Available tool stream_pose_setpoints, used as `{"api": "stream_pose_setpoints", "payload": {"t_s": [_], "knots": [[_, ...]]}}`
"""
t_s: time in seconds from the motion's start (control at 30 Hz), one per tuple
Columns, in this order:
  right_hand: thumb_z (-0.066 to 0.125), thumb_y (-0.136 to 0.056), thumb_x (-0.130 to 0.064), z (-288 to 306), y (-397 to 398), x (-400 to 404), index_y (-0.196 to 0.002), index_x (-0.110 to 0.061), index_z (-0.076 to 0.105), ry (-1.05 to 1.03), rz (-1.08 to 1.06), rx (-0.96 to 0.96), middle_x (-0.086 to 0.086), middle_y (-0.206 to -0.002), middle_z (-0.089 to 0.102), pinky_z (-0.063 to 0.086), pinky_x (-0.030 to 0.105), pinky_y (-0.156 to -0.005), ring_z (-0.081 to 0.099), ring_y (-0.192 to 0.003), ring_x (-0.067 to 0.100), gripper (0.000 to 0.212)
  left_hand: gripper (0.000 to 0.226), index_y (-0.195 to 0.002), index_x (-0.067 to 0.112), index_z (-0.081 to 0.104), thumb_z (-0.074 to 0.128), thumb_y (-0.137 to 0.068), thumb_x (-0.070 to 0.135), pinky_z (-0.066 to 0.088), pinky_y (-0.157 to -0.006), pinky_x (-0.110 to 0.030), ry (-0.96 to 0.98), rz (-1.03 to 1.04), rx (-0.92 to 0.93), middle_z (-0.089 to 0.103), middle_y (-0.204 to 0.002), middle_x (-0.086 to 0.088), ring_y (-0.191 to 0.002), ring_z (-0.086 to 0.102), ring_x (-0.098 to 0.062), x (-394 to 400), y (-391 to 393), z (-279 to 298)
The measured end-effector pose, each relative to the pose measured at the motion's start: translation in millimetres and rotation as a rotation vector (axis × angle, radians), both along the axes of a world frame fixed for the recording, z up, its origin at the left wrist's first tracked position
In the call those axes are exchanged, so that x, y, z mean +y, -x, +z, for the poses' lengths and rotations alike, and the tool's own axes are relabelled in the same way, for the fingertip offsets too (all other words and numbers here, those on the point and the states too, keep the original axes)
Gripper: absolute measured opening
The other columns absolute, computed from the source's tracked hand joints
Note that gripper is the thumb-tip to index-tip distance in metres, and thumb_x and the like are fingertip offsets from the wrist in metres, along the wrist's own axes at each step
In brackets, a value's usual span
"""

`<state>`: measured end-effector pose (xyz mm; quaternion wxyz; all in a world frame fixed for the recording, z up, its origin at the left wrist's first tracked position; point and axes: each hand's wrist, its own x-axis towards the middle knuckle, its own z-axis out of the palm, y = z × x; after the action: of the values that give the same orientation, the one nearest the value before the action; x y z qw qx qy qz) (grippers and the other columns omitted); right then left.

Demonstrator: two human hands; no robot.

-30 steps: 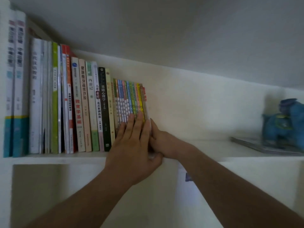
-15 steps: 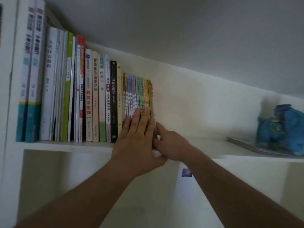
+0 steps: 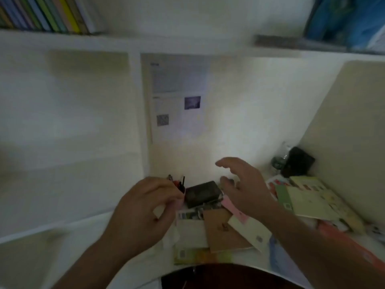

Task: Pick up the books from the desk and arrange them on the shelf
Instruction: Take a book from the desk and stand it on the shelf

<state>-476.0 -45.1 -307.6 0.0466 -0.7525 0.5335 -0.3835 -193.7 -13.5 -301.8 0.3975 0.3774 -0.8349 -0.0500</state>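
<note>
A row of books (image 3: 48, 15) is already standing on the shelf (image 3: 125, 41), while a loose pile of books (image 3: 225, 230) is lying on the desk (image 3: 93, 232) below the shelf, waiting to be moved. The left hand (image 3: 143, 211), fingers loosely curled, and the right hand (image 3: 243, 188), fingers spread, are hovering over the pile, holding nothing; the task appears partly finished.

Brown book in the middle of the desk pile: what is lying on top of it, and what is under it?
A cream booklet overlaps the brown book's right edge. Below it a yellow-green book sticks out. Whatever else lies beneath is covered.
</note>
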Motion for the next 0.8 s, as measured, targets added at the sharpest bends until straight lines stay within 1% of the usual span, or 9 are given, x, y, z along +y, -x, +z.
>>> {"api": "stream_pose_setpoints", "payload": {"t_s": [0.07, 0.13, 0.23, 0.3, 0.4, 0.47, 0.57, 0.7, 0.8], "knots": [[0.065, -0.098, -0.016, -79, 53, -2, -0.128, -0.025, 0.067, -0.228, -0.144, 0.027, -0.013, -0.129, 0.058, 0.043, 0.027, -0.105, 0.052, -0.118, 0.002, 0.032, 0.017, -0.102, 0.043, 0.073, 0.064, -0.096, 0.030, 0.038, -0.096, -0.006, -0.298, 0.050, -0.005, 0.062, -0.115, 0.030, -0.109, 0.057, 0.009, -5, 39, -61], [0.065, -0.100, -0.016, -145, 102, -2, -0.134, -0.024, 0.065, -0.490, -0.191, 0.092, -0.004, -0.141, 0.053, 0.039, 0.030, -0.106, 0.052, -0.129, 0.019, 0.035, 0.027, -0.102, 0.051, 0.064, 0.068, -0.097, 0.025, 0.038, -0.095, -0.008, -0.531, 0.068, 0.004, 0.054, -0.118, 0.034, -0.115, 0.051, 0.012, -13, 79, -119], [0.064, -0.101, -0.026, -217, 160, -6, -0.146, -0.026, 0.054, -0.790, -0.230, 0.195, 0.002, -0.157, 0.039, 0.043, 0.036, -0.109, 0.048, -0.135, 0.025, 0.046, 0.027, -0.112, 0.047, 0.062, 0.065, -0.100, 0.024, 0.036, -0.101, -0.007, -0.708, 0.013, -0.075, 0.042, -0.125, 0.033, -0.116, 0.041, 0.021, -27, 136, -184], [0.063, -0.099, -0.032, -248, 190, -15, -0.155, -0.027, 0.045, -0.895, -0.250, 0.254, 0.006, -0.165, 0.030, 0.042, 0.041, -0.113, 0.042, -0.142, 0.030, 0.059, 0.025, -0.123, 0.033, 0.069, 0.060, -0.102, 0.022, 0.032, -0.102, -0.004, -0.762, -0.013, -0.198, 0.044, -0.132, 0.027, -0.116, 0.040, 0.016, -41, 172, -216], [0.063, -0.098, -0.034, -278, 226, -42, -0.162, -0.028, 0.034, -0.983, -0.208, 0.220, 0.008, -0.169, 0.022, 0.038, 0.044, -0.117, 0.033, -0.149, 0.035, 0.070, 0.028, -0.112, 0.017, 0.078, 0.055, -0.097, 0.018, 0.045, -0.102, -0.031, -0.776, -0.109, -0.355, 0.069, -0.127, 0.007, -0.119, 0.051, -0.010, -67, 225, -258], [0.062, -0.099, -0.033, -289, 244, -59, -0.163, -0.027, 0.030, -1.001, -0.184, 0.179, 0.010, -0.170, 0.021, 0.038, 0.045, -0.117, 0.032, -0.150, 0.036, 0.072, 0.030, -0.112, 0.014, 0.077, 0.052, -0.100, 0.025, 0.040, -0.108, -0.034, -0.848, -0.100, -0.455, 0.069, -0.128, 0.002, -0.121, 0.058, -0.018, -87, 258, -271], [0.062, -0.100, -0.040, -305, 256, -68, -0.168, -0.024, 0.014, -1.047, -0.062, 0.255, 0.008, -0.174, 0.006, 0.026, 0.049, -0.124, 0.013, -0.158, 0.037, 0.085, 0.056, -0.138, 0.020, 0.064, 0.046, -0.095, 0.052, 0.033, -0.118, -0.034, -0.942, -0.074, -0.488, 0.040, -0.157, 0.003, -0.148, 0.035, -0.021, -111, 301, -273], [0.055, -0.102, -0.048, -323, 254, -59, -0.168, -0.016, 0.001, -0.998, 0.030, 0.444, 0.007, -0.176, -0.009, 0.005, 0.047, -0.130, -0.008, -0.161, 0.035, 0.091, 0.069, -0.160, 0.030, 0.035, 0.063, -0.098, 0.037, 0.038, -0.118, -0.040, -0.931, 0.014, -0.546, 0.016, -0.169, -0.005, -0.153, 0.025, -0.028, -148, 349, -284], [0.058, -0.102, -0.037, -317, 259, -63, -0.168, -0.015, 0.008, -1.036, -0.006, 0.309, 0.001, -0.176, 0.006, 0.018, 0.044, -0.129, 0.002, -0.161, 0.029, 0.085, 0.095, -0.167, 0.029, 0.012, 0.068, -0.094, 0.050, 0.022, -0.126, -0.053, -0.903, 0.073, -0.634, 0.002, -0.173, -0.011, -0.158, 0.008, -0.043, -175, 373, -298]]}}
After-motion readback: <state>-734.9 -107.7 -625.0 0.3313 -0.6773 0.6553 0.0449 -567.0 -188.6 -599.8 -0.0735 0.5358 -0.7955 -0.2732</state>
